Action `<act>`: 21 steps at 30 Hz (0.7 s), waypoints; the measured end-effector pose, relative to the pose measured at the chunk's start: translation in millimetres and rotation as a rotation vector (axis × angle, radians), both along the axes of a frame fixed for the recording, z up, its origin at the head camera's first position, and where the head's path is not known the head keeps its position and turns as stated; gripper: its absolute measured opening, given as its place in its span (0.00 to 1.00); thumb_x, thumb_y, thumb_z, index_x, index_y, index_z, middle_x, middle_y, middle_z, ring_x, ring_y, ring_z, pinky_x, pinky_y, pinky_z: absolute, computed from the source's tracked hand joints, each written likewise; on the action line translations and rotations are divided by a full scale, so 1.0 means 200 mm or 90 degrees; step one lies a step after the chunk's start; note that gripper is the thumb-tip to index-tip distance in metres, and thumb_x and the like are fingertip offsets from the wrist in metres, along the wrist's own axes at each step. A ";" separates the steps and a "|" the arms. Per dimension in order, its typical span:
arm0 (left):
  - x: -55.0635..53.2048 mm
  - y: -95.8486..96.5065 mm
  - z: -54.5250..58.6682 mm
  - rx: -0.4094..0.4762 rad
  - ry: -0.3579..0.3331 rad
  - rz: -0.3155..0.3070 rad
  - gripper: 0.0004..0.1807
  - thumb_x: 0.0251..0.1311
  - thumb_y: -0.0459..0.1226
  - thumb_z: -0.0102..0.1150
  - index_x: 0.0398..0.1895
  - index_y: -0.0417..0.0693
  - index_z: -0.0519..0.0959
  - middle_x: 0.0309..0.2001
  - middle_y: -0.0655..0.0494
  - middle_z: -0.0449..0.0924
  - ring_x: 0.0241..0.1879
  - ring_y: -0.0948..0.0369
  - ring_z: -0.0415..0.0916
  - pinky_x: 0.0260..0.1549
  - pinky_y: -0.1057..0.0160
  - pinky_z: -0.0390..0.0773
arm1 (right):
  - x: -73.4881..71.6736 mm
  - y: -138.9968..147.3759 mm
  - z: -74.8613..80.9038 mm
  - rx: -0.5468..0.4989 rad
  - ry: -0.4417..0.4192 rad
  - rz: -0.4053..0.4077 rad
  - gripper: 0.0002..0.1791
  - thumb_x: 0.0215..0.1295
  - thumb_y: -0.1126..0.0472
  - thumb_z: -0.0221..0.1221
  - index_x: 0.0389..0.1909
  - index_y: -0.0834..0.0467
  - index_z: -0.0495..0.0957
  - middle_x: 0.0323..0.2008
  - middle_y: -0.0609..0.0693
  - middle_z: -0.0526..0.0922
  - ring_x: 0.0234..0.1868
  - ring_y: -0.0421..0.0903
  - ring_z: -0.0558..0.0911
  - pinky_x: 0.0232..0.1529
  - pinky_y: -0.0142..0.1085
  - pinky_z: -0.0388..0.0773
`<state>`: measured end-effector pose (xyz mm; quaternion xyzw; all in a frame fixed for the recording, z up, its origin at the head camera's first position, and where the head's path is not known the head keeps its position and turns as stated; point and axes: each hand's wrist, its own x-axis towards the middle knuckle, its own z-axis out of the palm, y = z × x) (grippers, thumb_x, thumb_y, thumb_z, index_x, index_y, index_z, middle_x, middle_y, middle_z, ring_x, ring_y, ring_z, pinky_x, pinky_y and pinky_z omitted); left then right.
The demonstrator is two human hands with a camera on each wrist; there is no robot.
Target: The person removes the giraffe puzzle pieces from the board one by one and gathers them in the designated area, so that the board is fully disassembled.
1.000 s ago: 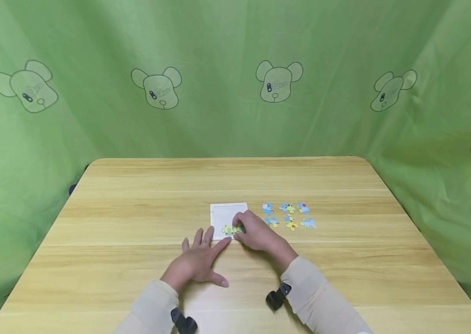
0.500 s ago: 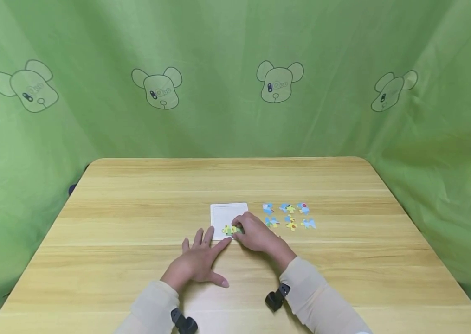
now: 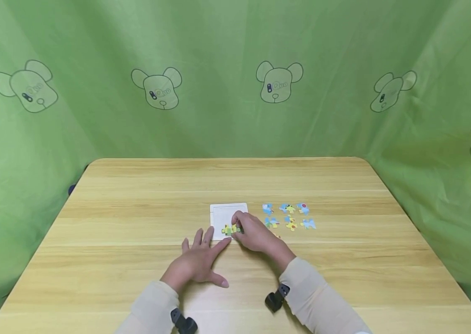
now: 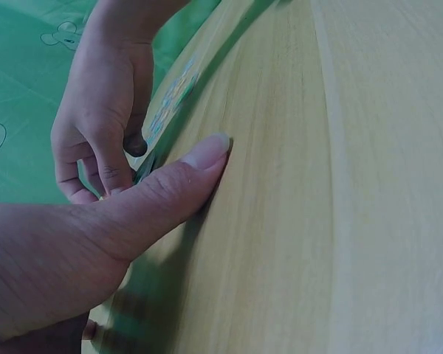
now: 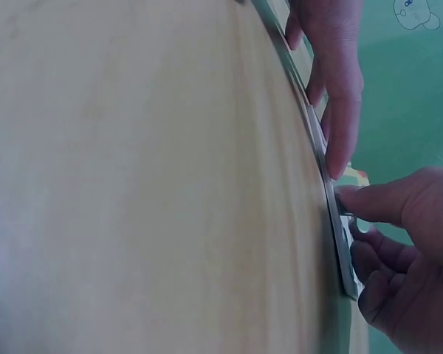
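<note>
A shallow white puzzle tray (image 3: pixel 224 213) lies near the table's middle, with yellow-green jigsaw pieces (image 3: pixel 229 230) along its near side. My right hand (image 3: pixel 256 233) pinches a jigsaw piece, mostly hidden by the fingers, at the tray's near right corner. In the right wrist view my right thumb (image 5: pixel 387 200) and curled fingers meet just over the tray's edge (image 5: pixel 331 193). My left hand (image 3: pixel 196 262) is spread out, its fingertips on the tray's near left edge and its thumb stretched away to the side. The left wrist view has that thumb (image 4: pixel 162 193) in front.
Right of the tray, several loose jigsaw pieces lie in two rows, among them a blue one (image 3: pixel 308 223) and a yellow one (image 3: pixel 291 223). A small coloured bit (image 3: pixel 278 237) shows beside my right wrist. Green curtain (image 3: pixel 218 130) hangs behind the wooden table (image 3: pixel 135 204).
My right fingers shift slightly at the tray's near right corner, still pinching the piece. My left hand and the loose pieces stay where they were.
</note>
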<state>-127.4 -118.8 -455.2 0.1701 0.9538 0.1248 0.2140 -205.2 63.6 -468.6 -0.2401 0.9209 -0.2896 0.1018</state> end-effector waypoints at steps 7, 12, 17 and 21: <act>0.00 0.00 0.00 0.003 0.000 -0.002 0.60 0.35 0.70 0.61 0.74 0.68 0.48 0.75 0.39 0.36 0.71 0.37 0.36 0.60 0.28 0.43 | 0.00 0.02 0.02 -0.047 0.003 -0.013 0.06 0.62 0.63 0.59 0.37 0.54 0.72 0.24 0.43 0.72 0.25 0.39 0.70 0.31 0.33 0.71; 0.00 0.00 0.00 0.003 -0.002 -0.002 0.60 0.35 0.70 0.61 0.74 0.68 0.48 0.75 0.39 0.36 0.71 0.37 0.36 0.61 0.28 0.44 | -0.02 0.07 0.03 -0.094 -0.028 -0.053 0.05 0.62 0.62 0.59 0.37 0.53 0.73 0.24 0.43 0.74 0.25 0.39 0.72 0.30 0.32 0.71; 0.00 0.00 0.00 0.004 0.000 -0.002 0.60 0.34 0.71 0.61 0.74 0.68 0.48 0.75 0.40 0.36 0.72 0.37 0.36 0.61 0.28 0.43 | -0.04 0.12 0.05 -0.104 -0.046 -0.083 0.03 0.65 0.62 0.57 0.38 0.54 0.73 0.25 0.45 0.73 0.27 0.40 0.72 0.29 0.33 0.71; 0.00 0.00 -0.01 0.004 0.001 -0.001 0.60 0.34 0.71 0.61 0.74 0.69 0.47 0.75 0.40 0.36 0.72 0.37 0.35 0.61 0.28 0.42 | -0.05 0.17 0.06 -0.110 -0.052 -0.093 0.05 0.66 0.63 0.54 0.42 0.57 0.75 0.28 0.47 0.74 0.28 0.42 0.72 0.29 0.32 0.72</act>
